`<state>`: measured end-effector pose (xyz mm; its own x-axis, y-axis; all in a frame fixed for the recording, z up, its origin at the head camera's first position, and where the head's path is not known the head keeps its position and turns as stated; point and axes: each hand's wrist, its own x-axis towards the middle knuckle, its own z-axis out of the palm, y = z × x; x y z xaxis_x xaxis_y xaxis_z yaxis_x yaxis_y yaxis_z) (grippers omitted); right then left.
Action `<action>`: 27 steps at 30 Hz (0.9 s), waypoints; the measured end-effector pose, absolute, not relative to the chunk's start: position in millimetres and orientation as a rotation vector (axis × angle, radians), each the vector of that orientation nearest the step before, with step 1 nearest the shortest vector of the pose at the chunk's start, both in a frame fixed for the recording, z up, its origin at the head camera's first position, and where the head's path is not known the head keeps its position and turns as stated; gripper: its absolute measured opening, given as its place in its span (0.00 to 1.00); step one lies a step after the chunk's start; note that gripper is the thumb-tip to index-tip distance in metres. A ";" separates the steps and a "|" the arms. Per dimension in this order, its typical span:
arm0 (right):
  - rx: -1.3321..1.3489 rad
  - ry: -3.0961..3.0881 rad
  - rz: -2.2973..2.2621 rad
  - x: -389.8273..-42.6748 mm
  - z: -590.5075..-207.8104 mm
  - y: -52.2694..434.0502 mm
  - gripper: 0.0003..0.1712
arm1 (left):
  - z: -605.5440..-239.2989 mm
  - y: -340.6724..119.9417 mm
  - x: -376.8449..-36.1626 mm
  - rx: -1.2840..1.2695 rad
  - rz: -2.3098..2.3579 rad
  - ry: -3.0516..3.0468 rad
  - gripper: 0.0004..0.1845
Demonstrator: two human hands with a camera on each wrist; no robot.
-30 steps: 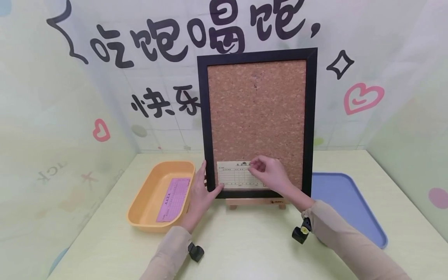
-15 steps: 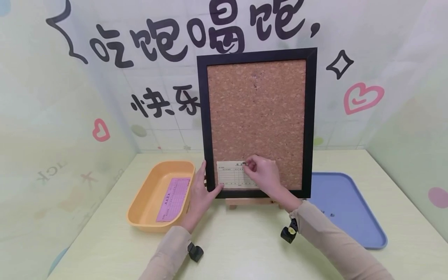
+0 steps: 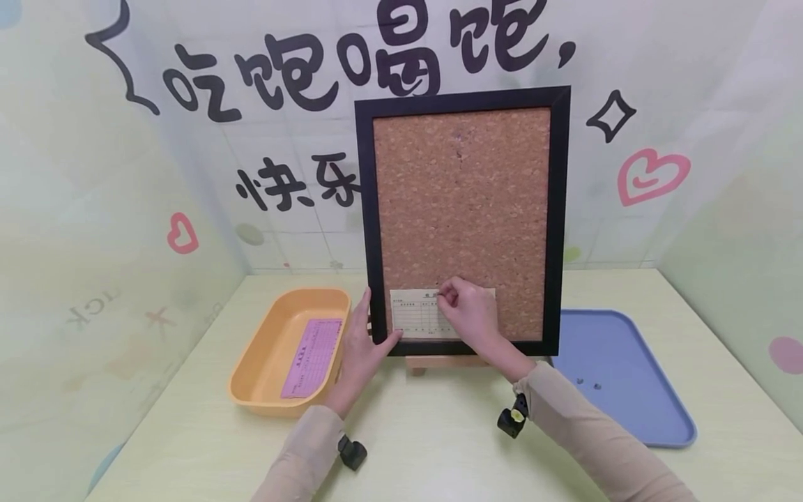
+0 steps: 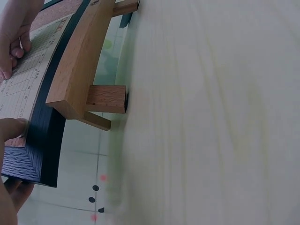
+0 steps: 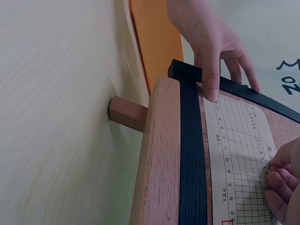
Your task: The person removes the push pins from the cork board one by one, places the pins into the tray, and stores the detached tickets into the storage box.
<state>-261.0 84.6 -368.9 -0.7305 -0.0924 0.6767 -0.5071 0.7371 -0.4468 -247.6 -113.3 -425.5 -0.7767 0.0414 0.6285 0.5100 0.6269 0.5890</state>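
Note:
A framed corkboard (image 3: 461, 202) leans upright on a small wooden easel (image 3: 416, 362). A cream printed form (image 3: 410, 317) lies flat against its lower part. My left hand (image 3: 360, 348) grips the board's lower left edge. Its thumb (image 5: 212, 86) presses the form's corner in the right wrist view, and the fingers wrap behind the black frame (image 4: 42, 154). My right hand (image 3: 473, 310) is at the form's top middle, thumb and forefinger pinching a small dark pushpin there, now mostly hidden by the fingertips.
An orange tray (image 3: 257, 376) on the left holds a purple printed form (image 3: 311, 359). To the right, a blue tray (image 3: 633, 376) carries two small dark pieces (image 3: 588, 383). A patterned backdrop (image 3: 301, 244) stands behind the board.
My right hand has moved slightly left along the form, onto the pushpin that showed uncovered before. The left hand keeps its hold on the board. The small pieces on the blue tray came into view.

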 end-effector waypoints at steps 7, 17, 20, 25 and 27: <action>0.448 -2.323 0.839 -259.8 -367.6 85.5 0.03 | -426.2 -113.1 -247.7 -0.439 -1.091 -2.259 0.49; 0.533 -2.413 0.707 -260.1 -359.6 87.5 0.02 | -426.9 -113.3 -248.1 -0.443 -1.077 -2.264 0.49; 0.545 -2.428 0.697 -260.5 -358.7 87.4 0.03 | -427.1 -113.8 -247.9 -0.443 -1.078 -2.266 0.49; 0.566 -2.440 0.701 -261.6 -359.1 87.8 0.02 | -426.9 -114.4 -247.7 -0.453 -1.066 -2.261 0.49; 0.572 -2.451 0.717 -261.8 -358.7 88.3 0.03 | -426.6 -114.4 -247.1 -0.455 -1.068 -2.260 0.49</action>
<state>-261.8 88.3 -358.7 -0.7764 -0.2443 0.5809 -0.5189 0.7710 -0.3692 -247.1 -114.4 -426.6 -0.7660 0.0532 0.6406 0.5287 0.6191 0.5807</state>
